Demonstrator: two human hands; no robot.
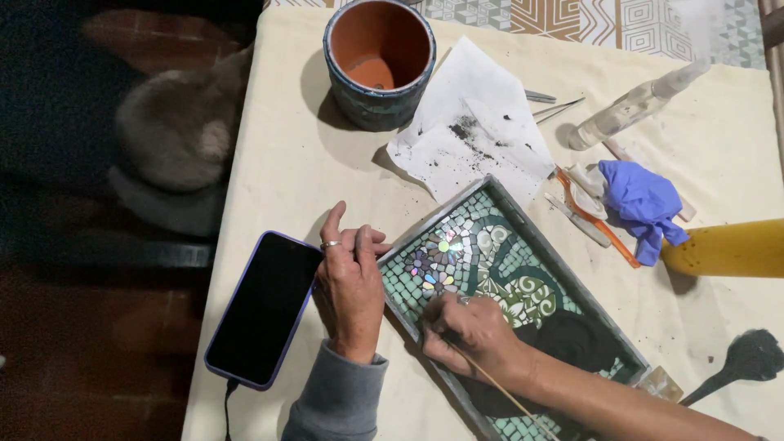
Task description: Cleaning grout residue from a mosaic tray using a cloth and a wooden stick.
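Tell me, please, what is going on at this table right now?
A person is working on a mosaic tray lying on a cream tablecloth. The right hand holds a thin wooden stick over the tiles, beside a patch of dark grout. The left hand rests at the tray's edge, next to a dark phone. Nearby are a terracotta pot, soiled paper and a blue glove.

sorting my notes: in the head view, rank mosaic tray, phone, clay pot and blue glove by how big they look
1. mosaic tray
2. phone and clay pot, too alike to rank
3. blue glove, crumpled
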